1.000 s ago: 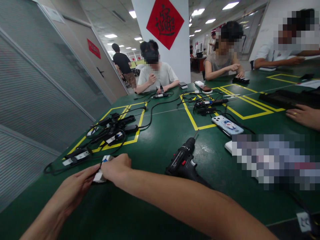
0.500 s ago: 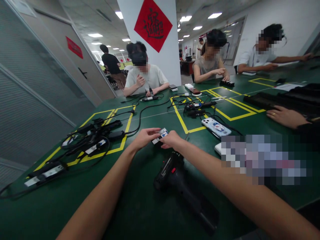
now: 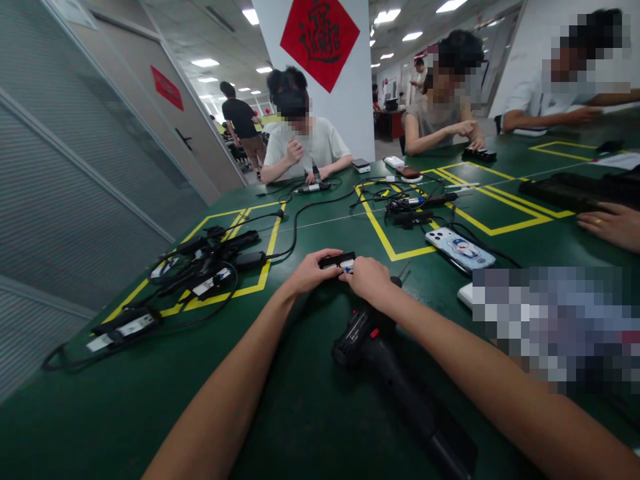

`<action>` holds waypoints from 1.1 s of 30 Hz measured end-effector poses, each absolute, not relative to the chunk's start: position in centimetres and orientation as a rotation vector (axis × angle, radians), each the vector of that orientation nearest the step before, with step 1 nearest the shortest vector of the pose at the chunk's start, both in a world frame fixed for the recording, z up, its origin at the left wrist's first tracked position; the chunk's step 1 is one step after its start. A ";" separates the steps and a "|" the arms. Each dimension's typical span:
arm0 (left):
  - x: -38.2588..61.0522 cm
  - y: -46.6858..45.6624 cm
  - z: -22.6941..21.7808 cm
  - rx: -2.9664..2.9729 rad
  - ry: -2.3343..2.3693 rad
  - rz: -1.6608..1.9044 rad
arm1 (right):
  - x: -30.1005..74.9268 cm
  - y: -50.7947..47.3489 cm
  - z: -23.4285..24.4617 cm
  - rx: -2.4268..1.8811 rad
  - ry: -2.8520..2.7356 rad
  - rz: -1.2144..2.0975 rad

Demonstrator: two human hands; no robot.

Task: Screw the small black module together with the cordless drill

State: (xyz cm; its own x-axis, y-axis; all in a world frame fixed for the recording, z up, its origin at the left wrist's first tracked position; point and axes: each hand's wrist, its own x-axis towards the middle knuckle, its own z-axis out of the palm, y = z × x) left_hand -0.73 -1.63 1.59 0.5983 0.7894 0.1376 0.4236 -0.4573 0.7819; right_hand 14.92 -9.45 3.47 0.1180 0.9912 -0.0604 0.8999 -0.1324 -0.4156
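Black adapter: A small black adapter (image 3: 338, 259) with a white-and-blue label is held just above the green table, straight ahead of the person. It lies roughly level, with its long side across the view, and is gripped at both ends.
Left hand: The left hand (image 3: 311, 270) is closed on the adapter's left end, which is pinched between the thumb and the fingers.
Right hand: The right hand (image 3: 371, 280) is clamped on the adapter's right end. The fingers are curled over it, and the fingertips are largely hidden.
Power screwdriver: A black power screwdriver (image 3: 373, 337) is laid on the table just beneath the right wrist. Its bit is pointed away from the person and its handle is turned toward them.
Table: The green table (image 3: 300, 413) is marked with rectangles of yellow tape (image 3: 385, 240).
Phone: A phone in a patterned case (image 3: 460, 248) is laid to the right, near the hands.
Cabled adapters: A cluster of black cabled adapters (image 3: 210, 263) is seen well apart to the left. One more labelled adapter (image 3: 125, 327) is set nearer the table's edge.
Co-worker's hand: A co-worker's hand (image 3: 607, 227) is rested on the table at the right edge, beside a black tray (image 3: 575, 190).
Far side: Three people are seated there, with small parts in their hands.
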 end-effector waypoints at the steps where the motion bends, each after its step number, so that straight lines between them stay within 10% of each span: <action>1: -0.7 -1.6 1.5 2.112 0.949 0.655 | 14.8 -9.8 4.0 -2.138 -1.868 0.393; 8: -0.2 -1.9 0.2 2.015 0.954 0.753 | 14.3 -18.4 8.3 -2.173 -1.993 0.017; 20: 0.0 -2.7 -0.4 1.952 0.981 0.801 | 15.3 -25.3 5.0 -2.168 -2.180 0.344; 33: -0.1 -2.6 -0.4 1.948 0.969 0.787 | 20.9 -21.5 8.1 -1.315 -1.165 1.141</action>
State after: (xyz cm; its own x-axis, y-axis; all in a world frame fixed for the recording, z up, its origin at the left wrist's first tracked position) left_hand -0.10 -2.59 -0.40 0.5118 0.8418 0.1714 0.3406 -0.3820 0.8591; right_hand 20.88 -21.52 8.14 0.0912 0.9953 -0.0311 0.0518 -0.0359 -0.9980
